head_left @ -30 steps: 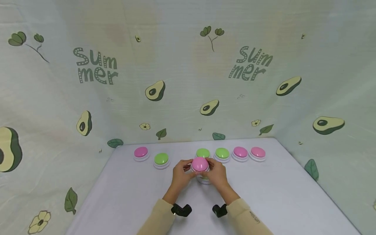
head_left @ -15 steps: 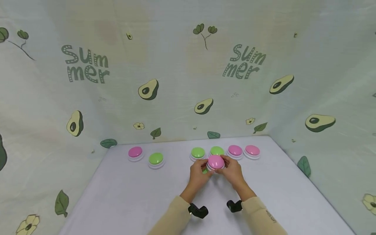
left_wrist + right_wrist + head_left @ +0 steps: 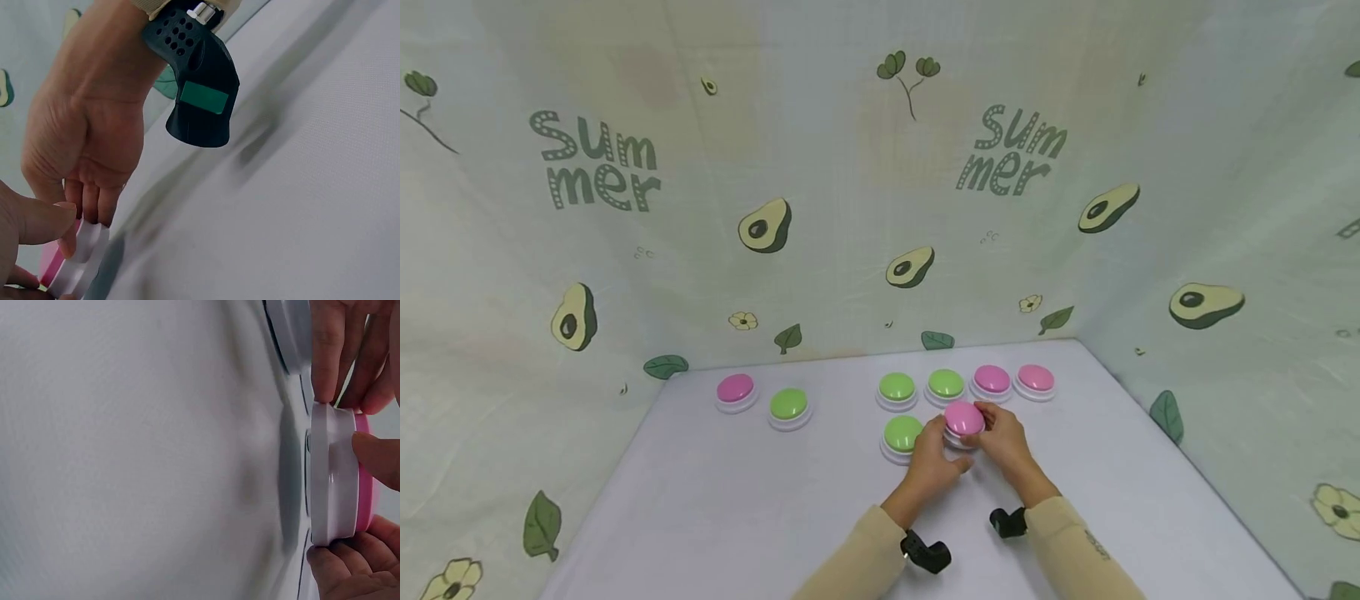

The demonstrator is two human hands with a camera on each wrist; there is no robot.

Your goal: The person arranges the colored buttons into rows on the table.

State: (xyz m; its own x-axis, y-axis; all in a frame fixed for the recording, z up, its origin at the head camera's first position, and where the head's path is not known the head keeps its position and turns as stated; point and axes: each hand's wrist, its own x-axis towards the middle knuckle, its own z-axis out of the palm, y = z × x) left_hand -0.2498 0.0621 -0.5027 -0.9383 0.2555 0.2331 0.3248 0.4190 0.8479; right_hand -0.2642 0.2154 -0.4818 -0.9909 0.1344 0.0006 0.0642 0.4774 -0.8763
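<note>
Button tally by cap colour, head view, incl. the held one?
Green buttons: 4
Pink buttons: 4, counting the one in the right hand
Total: 8

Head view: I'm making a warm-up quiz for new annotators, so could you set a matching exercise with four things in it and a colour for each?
Things
1. Held button, in the right hand
2. Sleeves
3. Front button, just left of the held one
4. Wrist cameras

Colours
A. Black
B. Green cap, white base
C. Pink cap, white base
D. Beige

Right pairs: 1-C, 2-D, 3-B, 4-A
</note>
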